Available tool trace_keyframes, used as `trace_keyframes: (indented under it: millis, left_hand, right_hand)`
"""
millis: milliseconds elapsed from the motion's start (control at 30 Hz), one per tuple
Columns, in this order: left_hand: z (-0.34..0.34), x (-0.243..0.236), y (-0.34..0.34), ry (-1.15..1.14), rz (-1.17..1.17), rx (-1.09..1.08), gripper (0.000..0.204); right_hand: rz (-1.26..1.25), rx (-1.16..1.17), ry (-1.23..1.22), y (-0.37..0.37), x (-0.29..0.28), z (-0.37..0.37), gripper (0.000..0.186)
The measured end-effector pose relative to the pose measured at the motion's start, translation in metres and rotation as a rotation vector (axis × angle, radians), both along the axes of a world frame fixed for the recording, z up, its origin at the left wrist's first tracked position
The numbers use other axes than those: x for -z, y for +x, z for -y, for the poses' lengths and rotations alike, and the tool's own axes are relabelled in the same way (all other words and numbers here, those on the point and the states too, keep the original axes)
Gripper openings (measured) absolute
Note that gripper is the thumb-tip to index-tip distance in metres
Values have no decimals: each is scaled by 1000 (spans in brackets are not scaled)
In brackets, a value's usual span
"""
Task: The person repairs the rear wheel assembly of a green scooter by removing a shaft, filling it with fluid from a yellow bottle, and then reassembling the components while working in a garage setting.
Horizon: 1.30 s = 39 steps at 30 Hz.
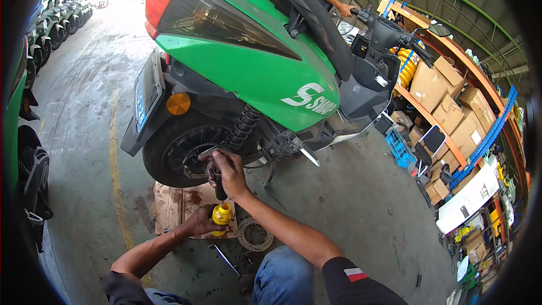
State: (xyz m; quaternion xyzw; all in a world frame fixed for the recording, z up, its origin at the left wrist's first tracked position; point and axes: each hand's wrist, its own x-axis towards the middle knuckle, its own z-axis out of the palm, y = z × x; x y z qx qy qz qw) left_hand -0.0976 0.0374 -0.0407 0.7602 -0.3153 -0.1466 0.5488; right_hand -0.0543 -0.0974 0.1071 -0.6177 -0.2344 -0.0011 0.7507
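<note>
While left hand (202,221) grips yellow bottle (221,216), right hand (229,176) clasps black-handled tool (221,191) at its mouth (225,206), contents unclear

left hand (199,220): gripping small yellow plastic bottle (221,218) | right hand (228,174): grasping black-handled tool (219,191), lower end at bottle's mouth | below: flat brown cardboard sheet (167,208), perforated round metal disc (243,237) near its edge | ahead: green-and-black scooter (237,73) | right side: orange-beamed shelving (432,117) with brown cardboard boxes (447,114)
</note>
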Motion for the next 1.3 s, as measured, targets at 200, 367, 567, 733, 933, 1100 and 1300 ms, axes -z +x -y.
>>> trace_keyframes:
  millis: [200,367,567,733,933,1100,1300]
  left_hand:
    - [-2,1,-1,55,36,-38,58]
    - [-24,57,7,108,187,-129,83]
    - [-12,5,9,30,291,-234,72]
    - [-20,-26,13,-143,353,-244,73]
    - [-15,-74,19,-202,507,-274,67]
    - [-19,-88,22,-295,679,-314,67]
    - [-29,-111,26,-288,789,-344,68]
  right_hand:
    - [-21,0,7,-3,-5,-2,39]
    - [-68,36,18,-2,-8,-16,43]
    - [11,-93,124,-14,-35,7,34]
    - [248,-247,146,-21,-64,16,50]
    - [336,-424,138,-39,-92,28,49]
    - [344,-342,155,-59,-99,21,52]
    - [606,-313,91,-55,-99,25,69]
